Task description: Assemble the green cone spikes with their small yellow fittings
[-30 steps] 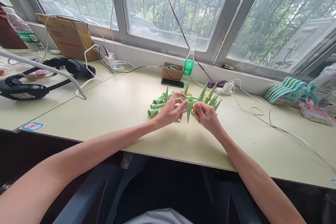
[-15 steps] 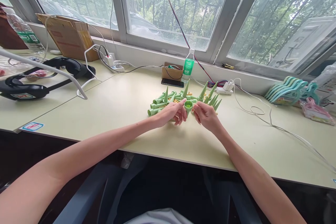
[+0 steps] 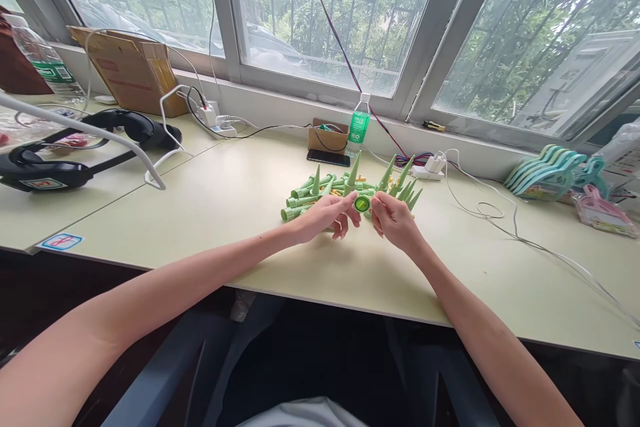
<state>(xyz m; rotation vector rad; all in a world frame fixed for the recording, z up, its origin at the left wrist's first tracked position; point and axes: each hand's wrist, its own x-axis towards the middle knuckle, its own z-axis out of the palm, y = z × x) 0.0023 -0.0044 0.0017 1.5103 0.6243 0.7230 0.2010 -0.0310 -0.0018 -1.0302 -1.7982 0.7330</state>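
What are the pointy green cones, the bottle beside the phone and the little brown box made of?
Pointy green cones: probably plastic, smooth and mostly matte, with one even green and a moulded look.
Bottle: most likely clear, shiny plastic, since it is see-through around its green label.
Little brown box: looks like cardboard, dull and plain brown with flat sides.

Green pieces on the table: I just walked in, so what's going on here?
A person's left hand holds a green piece, its round end facing the camera. The right hand is pinched closed beside it; whether it grips anything is hidden. Behind them, green spikes stand point-up; green tubes lie nearby.
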